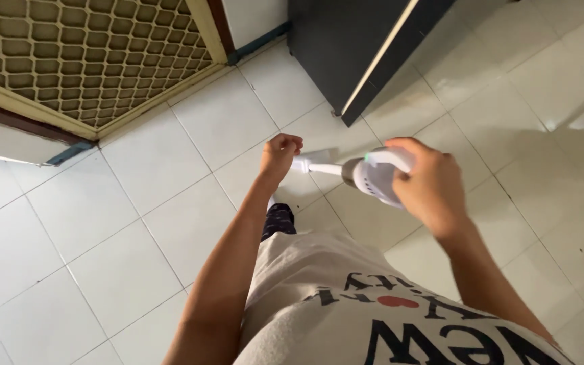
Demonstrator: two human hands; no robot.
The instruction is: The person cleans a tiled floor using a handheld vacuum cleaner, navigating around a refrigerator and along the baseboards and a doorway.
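- Our right hand [430,186] wraps around the body of a white handheld vacuum [372,177], fingers curled over its top where a small green light shows.
- Our left hand [280,155] is closed in a loose fist at the front end of the vacuum's white nozzle [312,165]; we cannot tell whether the fingers pinch the tip or only rest against it.
- The vacuum hangs level in the air above the white tiled floor [136,223], in front of our body, with the nozzle pointing toward our left.
- A dark cabinet [346,47] stands just ahead, and a door with a patterned mesh panel [82,54] sits to the left.
- To handle this well, we judge it best to keep the right-hand grip firm and the body steady, so the left hand can work at the nozzle without the two parts twisting apart.
- We also keep both hands clear of the cabinet corner, which is close.
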